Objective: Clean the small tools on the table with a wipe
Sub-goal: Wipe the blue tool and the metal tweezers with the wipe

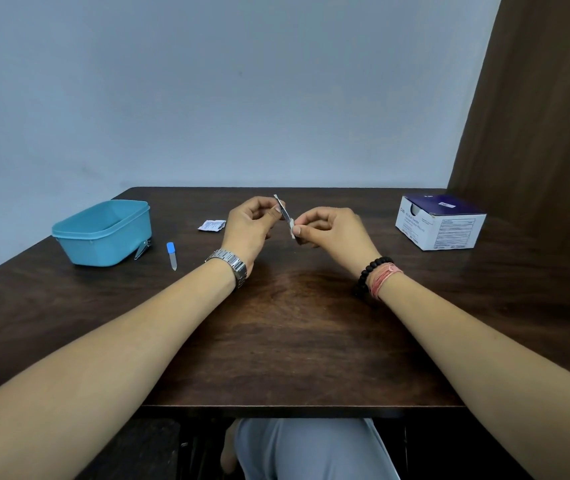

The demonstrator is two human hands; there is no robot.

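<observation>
Above the middle of the table, my left hand [250, 225] pinches the upper part of a slim metal tool [283, 211], perhaps tweezers, which slants down to the right. My right hand [332, 230] pinches a small white wipe [293, 230] around the tool's lower end. A blue-capped tool [171, 255] lies on the table to the left. Silver nail clippers [142, 249] lie against the front of the blue tub [103, 233].
A torn wipe sachet [211, 225] lies left of my left hand. A white and purple box of wipes [439, 221] stands at the back right. The dark wooden table [294, 323] meets a wall behind and a brown panel [536, 116] at right.
</observation>
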